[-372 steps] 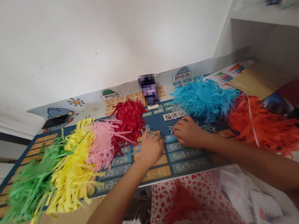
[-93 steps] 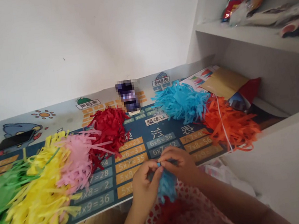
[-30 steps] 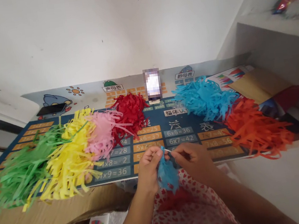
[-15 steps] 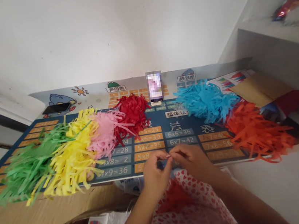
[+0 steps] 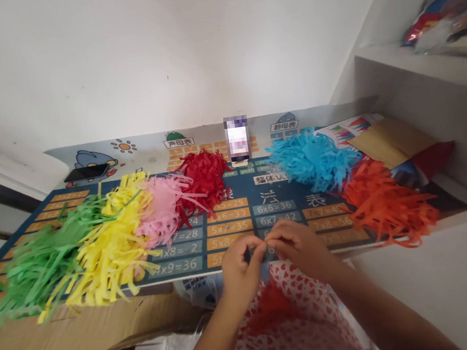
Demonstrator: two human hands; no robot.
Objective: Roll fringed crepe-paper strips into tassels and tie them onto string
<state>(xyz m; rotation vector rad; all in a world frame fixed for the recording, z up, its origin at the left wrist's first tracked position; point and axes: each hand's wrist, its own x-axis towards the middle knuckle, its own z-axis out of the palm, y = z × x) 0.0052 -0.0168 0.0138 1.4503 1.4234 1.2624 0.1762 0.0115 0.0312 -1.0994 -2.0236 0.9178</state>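
The left hand point(image 5: 241, 268) and right hand point(image 5: 301, 249) pinch close together, perhaps for fine control; what they grasp cannot be told. Crimson tassels point(image 5: 205, 180) lie beyond on the mat point(image 5: 242, 192), likely to avoid tangling.

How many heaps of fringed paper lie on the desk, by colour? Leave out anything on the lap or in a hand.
Green heap: 1
Yellow heap: 1
Pink heap: 1
Dark red heap: 1
Blue heap: 1
Orange-red heap: 1
Total: 6
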